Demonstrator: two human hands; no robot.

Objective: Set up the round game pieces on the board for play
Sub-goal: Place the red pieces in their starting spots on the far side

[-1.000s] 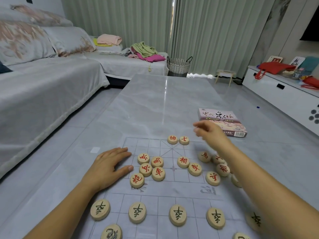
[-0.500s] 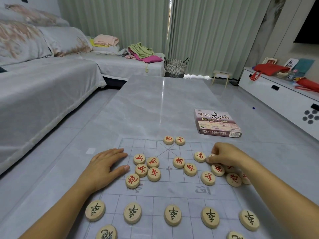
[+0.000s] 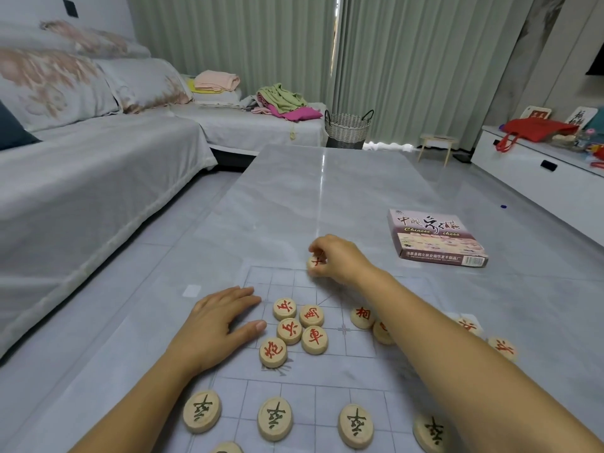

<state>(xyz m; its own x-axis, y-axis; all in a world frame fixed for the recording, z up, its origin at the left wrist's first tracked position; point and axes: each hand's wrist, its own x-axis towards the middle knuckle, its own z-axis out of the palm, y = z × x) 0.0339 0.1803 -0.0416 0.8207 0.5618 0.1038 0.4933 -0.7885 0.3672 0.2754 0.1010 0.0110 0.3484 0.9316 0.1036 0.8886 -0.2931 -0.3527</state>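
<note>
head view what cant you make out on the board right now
Head view: far red piece, its character mostly covered by the right hand pinching it.
Head view: middle red piece, half hidden behind the right forearm.
Head view: near piece, cut off by the bottom edge.

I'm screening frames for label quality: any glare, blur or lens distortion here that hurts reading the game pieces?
Head view: a glare streak runs down the table; wide-angle distortion slants the curtains near the edges; the red-marked pieces read sharp; the right hand half hides the piece it pinches.
</note>
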